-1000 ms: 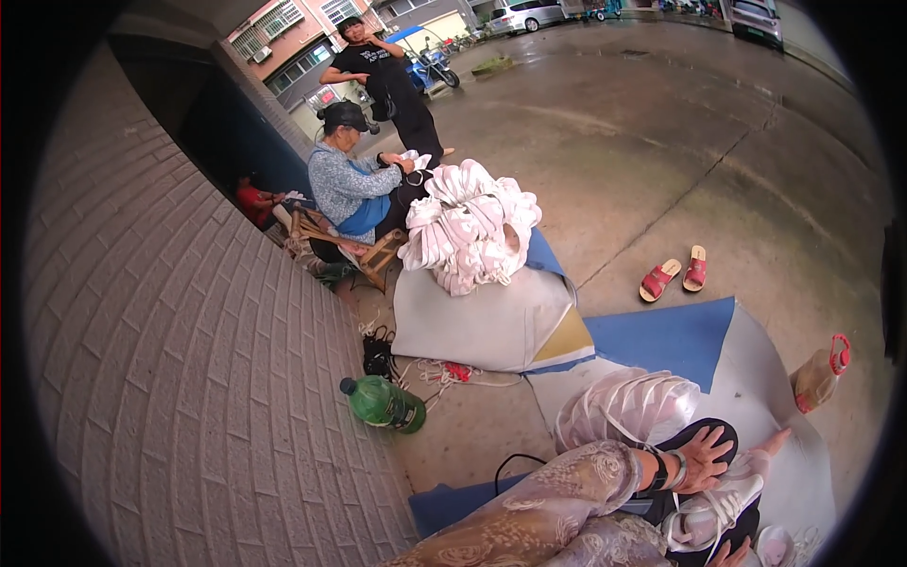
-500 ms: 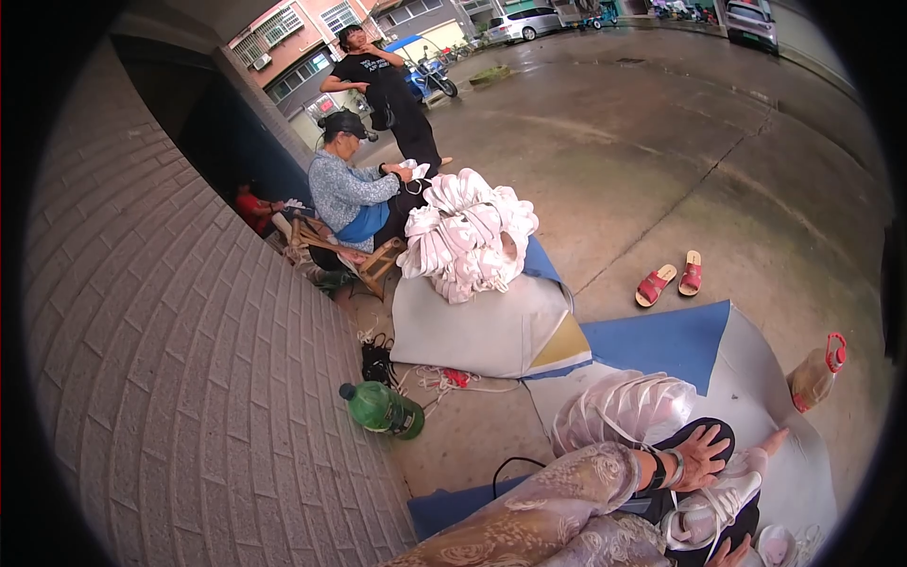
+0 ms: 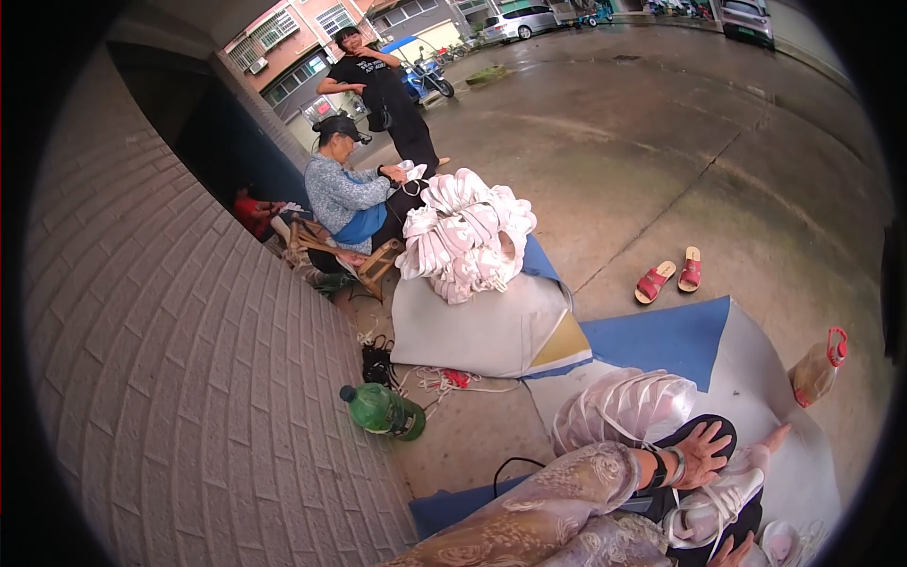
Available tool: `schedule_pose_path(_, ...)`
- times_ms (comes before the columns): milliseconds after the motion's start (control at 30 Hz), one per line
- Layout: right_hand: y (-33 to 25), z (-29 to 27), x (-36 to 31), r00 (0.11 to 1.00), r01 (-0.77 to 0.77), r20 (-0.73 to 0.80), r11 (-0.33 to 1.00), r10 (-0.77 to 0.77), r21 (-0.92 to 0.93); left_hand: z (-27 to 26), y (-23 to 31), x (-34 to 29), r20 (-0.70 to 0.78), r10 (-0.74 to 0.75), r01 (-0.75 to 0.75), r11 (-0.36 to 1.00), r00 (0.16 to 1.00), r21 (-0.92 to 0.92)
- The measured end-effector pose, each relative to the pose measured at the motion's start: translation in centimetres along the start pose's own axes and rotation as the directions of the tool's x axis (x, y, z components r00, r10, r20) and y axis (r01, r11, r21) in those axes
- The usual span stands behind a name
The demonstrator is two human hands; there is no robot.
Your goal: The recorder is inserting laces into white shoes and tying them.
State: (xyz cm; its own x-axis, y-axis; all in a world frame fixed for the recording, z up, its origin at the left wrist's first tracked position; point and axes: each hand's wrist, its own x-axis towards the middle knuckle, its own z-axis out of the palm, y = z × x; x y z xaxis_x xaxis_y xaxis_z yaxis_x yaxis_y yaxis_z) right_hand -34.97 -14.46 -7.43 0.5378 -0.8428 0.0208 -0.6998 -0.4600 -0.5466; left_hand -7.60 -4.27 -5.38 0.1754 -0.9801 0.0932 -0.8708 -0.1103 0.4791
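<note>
My left hand (image 3: 702,455) rests with its fingers spread on a rounded black pad (image 3: 723,430), and bands circle its wrist. Just below it a white shoe (image 3: 704,515) with loose white laces lies on dark material. At the lower edge my right hand (image 3: 733,552) is partly cut off; its visible fingers are apart near that shoe, apparently holding nothing. Close to my left hand sits a bundle of nested whitish shoes (image 3: 628,411) tied with lace. Another pale shoe (image 3: 779,543) is at the lower right. Bare toes (image 3: 777,438) stick out beyond the white shoe.
A large pile of white shoes (image 3: 468,231) lies on a grey mat (image 3: 472,326). A seated person (image 3: 345,194) handles a white item; another person (image 3: 378,94) stands behind. Around me are a green bottle (image 3: 383,412), red sandals (image 3: 655,282), a red-handled jug (image 3: 818,370) and a brick wall (image 3: 217,378).
The seated person's head has lifted slightly, and the standing person's head has turned. My hands and the shoes beside them show almost no movement.
</note>
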Motion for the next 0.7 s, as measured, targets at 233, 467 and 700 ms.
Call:
schedule_pose_path(233,1.3,0.6,0.3,1.000,-0.003,0.002,1.000,0.003,0.024,0.1,-0.2,0.1,-0.022,0.013,-0.014,1.000,1.000,-0.008)
schedule_pose_path(467,0.9,-0.1,-0.2,0.997,-0.061,0.047,0.996,0.059,0.059,1.5,0.0,-0.2,-0.084,0.033,-0.031,0.999,0.996,0.022)
schedule_pose_path(700,2.5,2.1,0.3,0.995,-0.090,-0.024,0.979,0.096,0.185,-2.3,0.2,0.3,-0.186,0.189,-0.151,0.968,0.964,0.203)
